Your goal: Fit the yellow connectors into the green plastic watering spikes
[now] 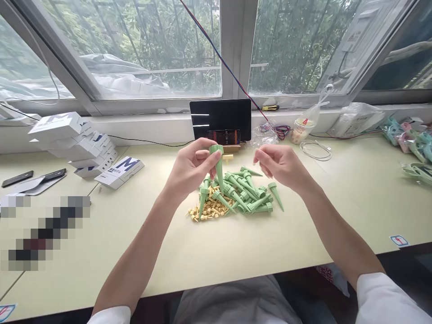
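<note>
My left hand (191, 168) grips a green plastic watering spike (218, 164) near its wide end, with the tip pointing down. Just below it lies a heap of small yellow plastic pieces (212, 209), a few green spikes resting on them. To the right of these is a pile of similar green spikes (248, 191), several with ribbed caps. My right hand (278, 166) hovers above the right side of the pile, thumb and fingers pinched together. Whatever it may hold is hidden. One spike (276, 196) lies apart at the pile's right edge.
Behind the pile stand a dark tablet (221, 118) and a phone (224, 136), with a yellow T-shaped piece (228, 157) before them. White boxes (83, 139) are stacked at left. A cup in a bag (301, 130), a white cable (315, 150) and bagged items (410, 139) sit at right.
</note>
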Demonstrator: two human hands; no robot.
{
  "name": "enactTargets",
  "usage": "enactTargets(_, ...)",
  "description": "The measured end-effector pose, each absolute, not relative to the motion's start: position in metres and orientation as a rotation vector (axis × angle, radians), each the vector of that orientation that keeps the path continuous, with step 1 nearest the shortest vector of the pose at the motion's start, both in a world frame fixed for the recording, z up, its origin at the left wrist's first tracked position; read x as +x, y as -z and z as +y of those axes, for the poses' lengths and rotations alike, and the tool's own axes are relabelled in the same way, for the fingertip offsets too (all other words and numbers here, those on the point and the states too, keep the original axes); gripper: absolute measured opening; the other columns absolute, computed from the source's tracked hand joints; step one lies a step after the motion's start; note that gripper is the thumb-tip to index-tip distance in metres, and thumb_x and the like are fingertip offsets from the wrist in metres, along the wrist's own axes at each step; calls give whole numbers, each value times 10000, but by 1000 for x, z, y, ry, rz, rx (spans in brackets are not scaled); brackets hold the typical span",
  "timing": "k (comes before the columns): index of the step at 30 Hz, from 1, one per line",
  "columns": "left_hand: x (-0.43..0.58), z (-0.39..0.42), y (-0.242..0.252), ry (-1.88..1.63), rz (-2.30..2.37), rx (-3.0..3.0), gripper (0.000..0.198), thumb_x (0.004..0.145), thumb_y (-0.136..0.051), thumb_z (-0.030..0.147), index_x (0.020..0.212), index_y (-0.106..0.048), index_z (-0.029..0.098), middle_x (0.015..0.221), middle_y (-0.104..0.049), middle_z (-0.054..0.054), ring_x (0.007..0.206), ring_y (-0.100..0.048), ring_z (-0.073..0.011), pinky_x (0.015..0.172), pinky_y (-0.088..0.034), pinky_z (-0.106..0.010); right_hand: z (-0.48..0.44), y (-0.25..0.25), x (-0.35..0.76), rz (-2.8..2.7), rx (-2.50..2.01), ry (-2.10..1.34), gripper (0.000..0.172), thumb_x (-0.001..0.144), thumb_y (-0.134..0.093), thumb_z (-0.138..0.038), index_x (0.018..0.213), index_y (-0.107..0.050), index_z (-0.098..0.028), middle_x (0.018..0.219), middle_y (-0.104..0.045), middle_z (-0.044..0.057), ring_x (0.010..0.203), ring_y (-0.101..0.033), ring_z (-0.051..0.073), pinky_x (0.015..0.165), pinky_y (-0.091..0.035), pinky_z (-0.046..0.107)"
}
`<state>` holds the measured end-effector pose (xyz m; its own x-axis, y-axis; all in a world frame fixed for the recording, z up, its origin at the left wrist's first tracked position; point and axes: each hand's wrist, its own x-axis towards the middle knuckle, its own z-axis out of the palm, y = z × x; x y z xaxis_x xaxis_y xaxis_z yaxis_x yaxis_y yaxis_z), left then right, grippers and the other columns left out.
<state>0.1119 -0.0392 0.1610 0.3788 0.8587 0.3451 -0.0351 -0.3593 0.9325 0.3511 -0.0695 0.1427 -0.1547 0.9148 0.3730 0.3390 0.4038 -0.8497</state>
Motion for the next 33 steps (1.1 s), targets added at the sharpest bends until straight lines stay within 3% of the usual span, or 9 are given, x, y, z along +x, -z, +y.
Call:
enactTargets(4, 124, -40, -142, -986, 797, 1686, 273, 830, -729, 400, 935, -609, 179, 608, -639, 0, 480, -601, -126, 444, -484, -223, -77, -112, 371, -1621, -1242, -784, 459, 907, -583, -593, 785, -633, -153, 507, -499, -31, 434, -449, 92, 435, -356, 223)
enactTargets(7, 141, -43, -123, -814, 803, 1725, 281, 838, -706, 428, 919, -594, 184, 623, -649, -10, 510, -618, -140, 448, -487, -225, -88, -89, 376, -1542, -1199, -986, 450, 922, -564, -587, 1030, -611, -152, 706, -650, 26, 496, -552, 112, 436, -414, 223)
enactTargets(10, 156, -47, -108, -704, 773, 1739, 282, 884, -634, 466, 926, -577, 193, 602, -632, -7, 508, -616, -146, 436, -477, -224, -100, -78, 370, -1529, -1127, -1112, 433, 928, -581, -547, 1136, -582, -168, 826, -681, 47, 577, -618, 129, 485, -475, 237)
enactTargets(22, 159, -48, -98, -747, 796, 1763, 330, 838, -673, 491, 952, -631, 185, 696, -654, -23, 614, -652, -165, 496, -551, -254, -95, -72, 358, -1470, -1063, -1113, 311, 885, -674, -468, 948, -659, -163, 736, -646, 15, 573, -580, 123, 523, -464, 254)
enactTargets(27, 153, -40, -106, -784, 787, 1676, 325, 819, -716, 454, 954, -637, 170, 852, -686, -54, 716, -705, -182, 660, -612, -317, -86, -74, 353, -1445, -1060, -1103, 390, 936, -557, -547, 969, -626, -164, 721, -661, 27, 546, -591, 130, 493, -453, 246)
enactTargets(29, 148, -36, -114, -844, 804, 1637, 320, 816, -723, 453, 925, -627, 167, 827, -663, -40, 735, -706, -184, 689, -623, -332, -82, -68, 345, -1392, -1083, -1091, 396, 944, -524, -563, 953, -597, -174, 711, -663, 23, 515, -580, 125, 466, -435, 238)
enactTargets(33, 134, -32, -131, -928, 809, 1632, 301, 823, -729, 430, 935, -626, 170, 779, -638, -26, 703, -692, -170, 687, -623, -326, -82, -54, 322, -1605, -1174, -970, 276, 945, -553, -431, 871, -608, -171, 699, -648, 15, 517, -531, 113, 501, -414, 239)
